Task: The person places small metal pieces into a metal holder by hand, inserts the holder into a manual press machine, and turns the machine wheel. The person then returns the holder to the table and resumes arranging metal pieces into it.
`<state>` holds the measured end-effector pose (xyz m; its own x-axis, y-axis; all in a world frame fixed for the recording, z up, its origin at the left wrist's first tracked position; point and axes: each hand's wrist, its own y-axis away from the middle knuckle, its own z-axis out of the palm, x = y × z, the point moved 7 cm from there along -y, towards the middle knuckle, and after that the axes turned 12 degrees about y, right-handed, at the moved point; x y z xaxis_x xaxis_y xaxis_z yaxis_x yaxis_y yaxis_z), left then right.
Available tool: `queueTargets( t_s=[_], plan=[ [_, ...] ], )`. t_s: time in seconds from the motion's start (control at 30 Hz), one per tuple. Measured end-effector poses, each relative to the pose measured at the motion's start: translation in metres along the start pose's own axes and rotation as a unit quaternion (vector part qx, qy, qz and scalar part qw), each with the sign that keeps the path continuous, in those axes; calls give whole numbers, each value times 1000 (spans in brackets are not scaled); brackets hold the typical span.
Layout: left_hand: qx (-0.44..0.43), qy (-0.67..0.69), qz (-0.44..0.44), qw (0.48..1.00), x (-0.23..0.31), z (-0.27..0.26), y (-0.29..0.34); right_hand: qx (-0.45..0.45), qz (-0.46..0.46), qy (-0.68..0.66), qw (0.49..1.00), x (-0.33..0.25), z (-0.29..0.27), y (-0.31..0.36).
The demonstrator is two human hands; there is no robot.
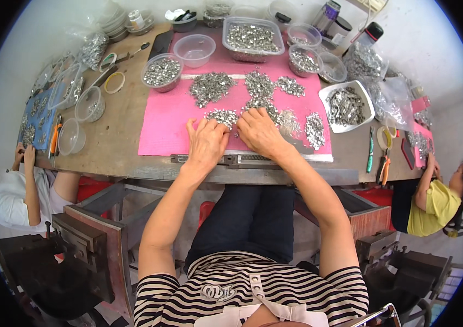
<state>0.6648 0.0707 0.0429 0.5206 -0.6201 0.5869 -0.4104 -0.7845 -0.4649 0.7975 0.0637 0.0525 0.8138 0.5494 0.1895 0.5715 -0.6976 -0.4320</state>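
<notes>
On a pink mat (pixel 160 120) lie several heaps of small silvery metal pieces (pixel 212 89). My left hand (pixel 208 143) is palm down at a small heap (pixel 221 116) near the mat's front, fingers curled inward with one at the outer side lifted away. Close beside it, my right hand (pixel 260 133) bends its fingers down at the lower end of a long middle heap (pixel 259 87). The fingertips of both hands are mostly hidden, so what they pinch is unclear. Just in front of my hands runs a slotted metal rail (pixel 248 159) along the table edge.
Tubs of metal pieces (pixel 251 39) and a clear bowl (pixel 194 50) line the back. A white dish (pixel 346 106) stands right, near pliers (pixel 385 168). Orange-handled pliers (pixel 55 136) lie left. A co-worker in white (pixel 13 199) sits left, another in yellow (pixel 440 203) right.
</notes>
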Motion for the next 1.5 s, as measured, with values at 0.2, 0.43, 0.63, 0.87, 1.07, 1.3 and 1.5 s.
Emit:
queueTargets(
  t_s=[0.2,0.43,0.63,0.87,1.07,1.3,1.5],
  plan=[
    [-35,-37,64,997,0,1,-5,24,77,-124,989,9,-27,18],
    [-67,116,44,990,32,-3,17,14,138,-222,965,-13,-40,66],
    [-52,133,87,986,44,5,27,49,125,-170,976,-27,-41,66],
    [-92,128,81,984,39,7,32,68,113,-157,979,-30,-46,71],
    [-23,10,-16,1000,8,-7,16,62,171,-162,970,-9,-45,65],
    [-167,-62,-50,983,10,12,30,-66,94,-35,993,-12,-8,28],
    [-152,46,-27,987,16,-6,41,-120,52,-65,989,-5,-16,36]
  ],
)
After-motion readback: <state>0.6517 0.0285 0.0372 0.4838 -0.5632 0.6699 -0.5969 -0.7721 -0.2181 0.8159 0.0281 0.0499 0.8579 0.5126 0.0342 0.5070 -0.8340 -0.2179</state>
